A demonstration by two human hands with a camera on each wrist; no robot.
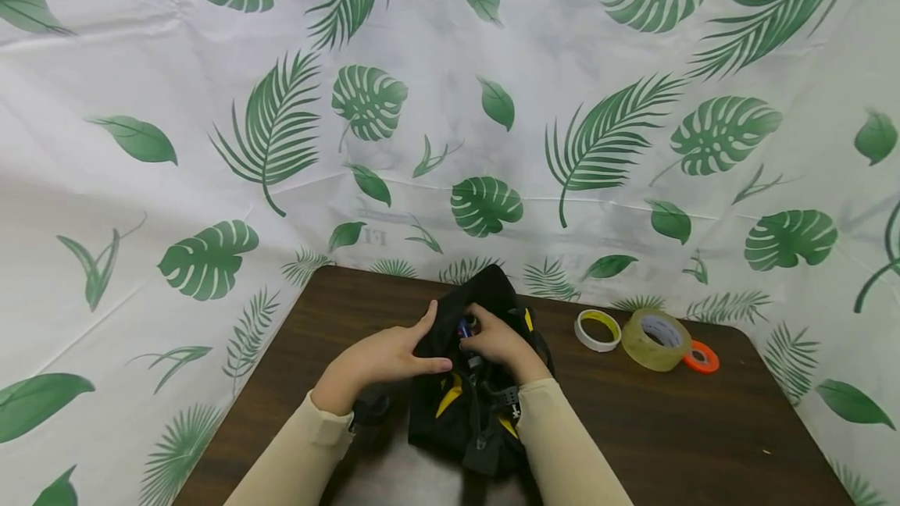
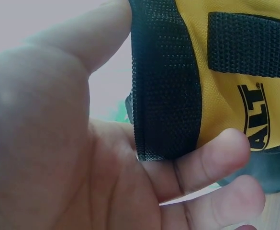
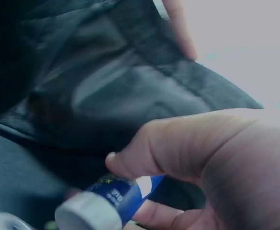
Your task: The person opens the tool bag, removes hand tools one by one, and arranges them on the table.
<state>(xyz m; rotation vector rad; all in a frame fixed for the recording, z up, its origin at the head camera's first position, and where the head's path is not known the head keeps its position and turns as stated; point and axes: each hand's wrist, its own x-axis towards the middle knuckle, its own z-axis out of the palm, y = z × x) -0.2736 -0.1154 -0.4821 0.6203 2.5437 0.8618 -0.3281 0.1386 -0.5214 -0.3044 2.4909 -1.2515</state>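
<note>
A black tool bag (image 1: 432, 420) with yellow patches stands on the table, its mouth pulled apart. My left hand (image 1: 383, 358) holds the bag's left rim; in the left wrist view the thumb is at the black edge and the fingers lie along the yellow side (image 2: 216, 105) with its printed letters. Inside the mouth, my right hand (image 1: 502, 342) grips a blue tube (image 3: 128, 194) with a whitish cap (image 3: 88, 212) between thumb and fingers. Dark, shiny lining (image 3: 116, 91) rises behind that hand. Most of the bag's contents are hidden.
To the right on the brown table (image 1: 668, 428) lie a white tape roll (image 1: 596, 346) with a yellow inside, a wide clear packing tape roll (image 1: 643, 354) and a small orange roll (image 1: 710, 359). A leaf-printed white sheet (image 1: 422, 139) hangs behind the table's far edge.
</note>
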